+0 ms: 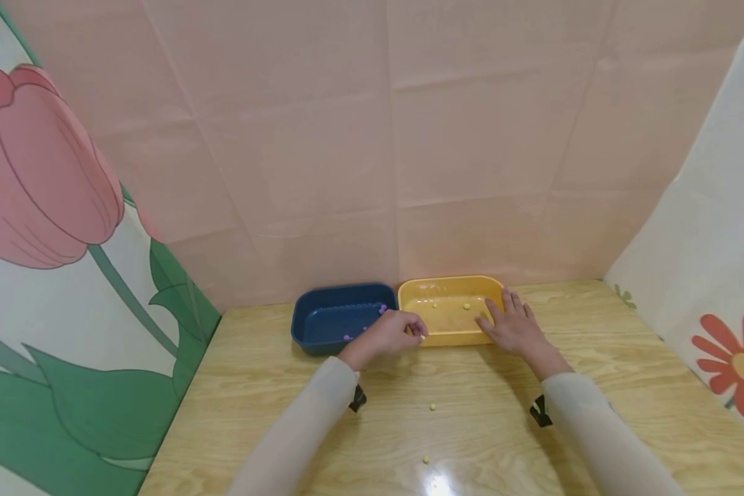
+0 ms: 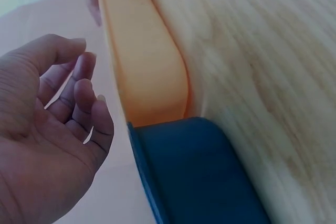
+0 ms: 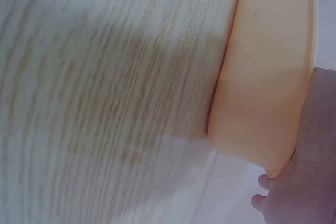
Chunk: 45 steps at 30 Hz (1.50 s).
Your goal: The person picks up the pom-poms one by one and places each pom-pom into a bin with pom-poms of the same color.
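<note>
My left hand is over the front edge between the two trays, thumb and fingers curled. A small pale yellow piece shows at its fingertips, pinched there; the left wrist view hides it behind the thumb and finger. My right hand lies with fingers spread across the right end of the yellow tray, thumb over the inside. Two small yellow pieces, one of them a rounded yellow piece, lie in that tray. To its left stands the blue tray, holding several small purple pieces.
On the wooden table in front of the trays lie a small yellow piece and, nearer, another yellow piece. A pink cloth backdrop rises behind the trays, with flower-printed sheets on both sides.
</note>
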Motion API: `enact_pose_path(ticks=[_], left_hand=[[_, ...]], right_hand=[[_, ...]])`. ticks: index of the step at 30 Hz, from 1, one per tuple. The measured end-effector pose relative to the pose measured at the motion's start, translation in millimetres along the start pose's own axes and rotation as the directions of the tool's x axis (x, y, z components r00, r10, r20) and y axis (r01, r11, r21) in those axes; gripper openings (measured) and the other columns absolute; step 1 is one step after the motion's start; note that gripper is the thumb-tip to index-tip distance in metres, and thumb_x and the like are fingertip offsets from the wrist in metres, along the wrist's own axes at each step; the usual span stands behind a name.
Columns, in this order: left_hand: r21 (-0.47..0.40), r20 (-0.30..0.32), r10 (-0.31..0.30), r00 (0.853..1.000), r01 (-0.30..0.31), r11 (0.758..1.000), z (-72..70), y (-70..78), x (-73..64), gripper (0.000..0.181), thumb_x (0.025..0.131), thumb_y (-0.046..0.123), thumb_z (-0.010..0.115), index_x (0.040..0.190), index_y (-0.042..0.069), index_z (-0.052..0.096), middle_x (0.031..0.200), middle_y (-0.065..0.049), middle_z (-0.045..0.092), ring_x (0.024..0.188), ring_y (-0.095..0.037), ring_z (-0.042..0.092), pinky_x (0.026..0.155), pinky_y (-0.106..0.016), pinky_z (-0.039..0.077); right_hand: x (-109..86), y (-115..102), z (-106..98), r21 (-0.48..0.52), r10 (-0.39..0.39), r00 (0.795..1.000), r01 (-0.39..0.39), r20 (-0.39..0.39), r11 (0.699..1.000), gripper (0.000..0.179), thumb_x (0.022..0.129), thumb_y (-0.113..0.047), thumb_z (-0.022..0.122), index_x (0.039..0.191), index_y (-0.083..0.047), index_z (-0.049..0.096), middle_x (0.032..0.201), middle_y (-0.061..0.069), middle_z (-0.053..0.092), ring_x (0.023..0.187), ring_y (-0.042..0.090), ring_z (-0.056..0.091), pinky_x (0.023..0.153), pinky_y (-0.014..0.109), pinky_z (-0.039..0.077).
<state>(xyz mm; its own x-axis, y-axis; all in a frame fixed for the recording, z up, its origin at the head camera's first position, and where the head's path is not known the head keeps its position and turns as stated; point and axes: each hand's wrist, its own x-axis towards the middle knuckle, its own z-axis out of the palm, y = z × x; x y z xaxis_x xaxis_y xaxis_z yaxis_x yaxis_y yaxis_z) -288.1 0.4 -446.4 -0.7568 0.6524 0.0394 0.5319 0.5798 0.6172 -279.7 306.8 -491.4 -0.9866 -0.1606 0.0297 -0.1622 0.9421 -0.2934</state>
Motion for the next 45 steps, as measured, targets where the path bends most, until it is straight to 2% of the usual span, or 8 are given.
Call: enact_pose_path(ticks=[6,12,17,23,28,35,40,45], left_hand=[[0.050,0.002,0.025,1.000,-0.025,0.998,-4.3,4.2,12.0,0.008,0.095,0.014,0.070,0.102,0.014,0.075,0.089,0.011,0.069,0.082,-0.001,0.060,0.077,-0.018,0.048],[0.073,-0.020,0.008,1.000,-0.006,0.997,-8.1,4.3,23.9,0.007,0.094,0.014,0.071,0.099,0.017,0.075,0.088,0.010,0.071,0.078,-0.002,0.060,0.071,-0.019,0.047],[0.036,-0.033,-0.016,0.999,0.017,0.999,-10.0,-1.5,34.2,0.010,0.095,0.015,0.070,0.103,0.014,0.076,0.091,0.008,0.071,0.079,-0.004,0.061,0.068,-0.019,0.047],[-0.030,-0.060,-0.079,0.995,0.078,0.997,-12.1,-10.6,44.1,0.011,0.097,0.018,0.068,0.104,0.016,0.076,0.092,0.008,0.068,0.084,-0.006,0.061,0.071,-0.022,0.049],[-0.061,-0.112,-0.084,0.990,0.078,0.995,-12.1,-16.9,53.2,0.013,0.095,0.016,0.070,0.105,0.010,0.077,0.090,0.005,0.068,0.082,-0.009,0.060,0.071,-0.024,0.048],[-0.062,-0.156,-0.090,0.984,0.081,0.995,-12.0,-18.8,57.8,0.012,0.094,0.011,0.068,0.102,0.008,0.076,0.092,0.000,0.070,0.086,-0.012,0.062,0.076,-0.025,0.050],[-0.065,-0.165,-0.109,0.980,0.100,0.993,-11.6,-21.2,58.3,0.015,0.094,0.010,0.067,0.104,0.004,0.076,0.093,-0.002,0.070,0.087,-0.014,0.062,0.077,-0.027,0.051],[-0.057,-0.176,-0.127,0.976,0.118,0.991,-11.3,-24.0,59.9,0.014,0.094,0.010,0.068,0.105,0.005,0.076,0.095,-0.003,0.071,0.090,-0.016,0.064,0.078,-0.027,0.051]], right_hand=[[-1.2,-0.1,-1.4,-0.006,0.003,1.000,-0.003,-0.006,1.000,0.078,0.107,-0.055,0.032,0.158,0.003,0.026,0.161,0.039,0.000,0.147,0.059,0.001,0.115,0.072,0.003],[-2.6,-2.8,-4.9,-0.006,0.000,1.000,0.000,-0.011,1.000,0.076,0.107,-0.054,0.033,0.157,0.004,0.029,0.161,0.040,0.001,0.147,0.060,0.002,0.115,0.073,0.005],[-3.8,-4.1,-6.6,-0.007,0.001,1.000,-0.001,-0.015,1.000,0.075,0.108,-0.053,0.034,0.156,0.004,0.030,0.160,0.041,0.002,0.146,0.060,0.003,0.115,0.073,0.006],[-3.3,-2.3,-4.4,-0.019,-0.001,1.000,0.001,-0.014,1.000,0.075,0.108,-0.053,0.033,0.157,0.004,0.029,0.160,0.040,0.002,0.146,0.060,0.004,0.115,0.072,0.006],[-3.6,-2.2,-3.3,-0.028,0.002,1.000,-0.002,-0.014,1.000,0.076,0.108,-0.054,0.032,0.157,0.003,0.029,0.161,0.040,0.001,0.147,0.059,0.004,0.116,0.072,0.006],[-3.9,-4.3,-4.4,-0.012,-0.003,1.000,0.003,-0.026,1.000,0.074,0.107,-0.052,0.037,0.156,0.004,0.032,0.160,0.041,0.002,0.146,0.060,0.004,0.115,0.072,0.008],[-3.1,-4.1,-3.8,-0.019,-0.004,0.999,0.003,-0.035,1.000,0.072,0.108,-0.050,0.038,0.155,0.004,0.033,0.160,0.041,0.002,0.146,0.060,0.004,0.115,0.073,0.009],[-1.9,-4.2,-2.8,-0.025,-0.004,0.999,0.002,-0.045,1.000,0.070,0.108,-0.047,0.039,0.155,0.004,0.033,0.160,0.040,0.003,0.146,0.060,0.005,0.115,0.073,0.009]])
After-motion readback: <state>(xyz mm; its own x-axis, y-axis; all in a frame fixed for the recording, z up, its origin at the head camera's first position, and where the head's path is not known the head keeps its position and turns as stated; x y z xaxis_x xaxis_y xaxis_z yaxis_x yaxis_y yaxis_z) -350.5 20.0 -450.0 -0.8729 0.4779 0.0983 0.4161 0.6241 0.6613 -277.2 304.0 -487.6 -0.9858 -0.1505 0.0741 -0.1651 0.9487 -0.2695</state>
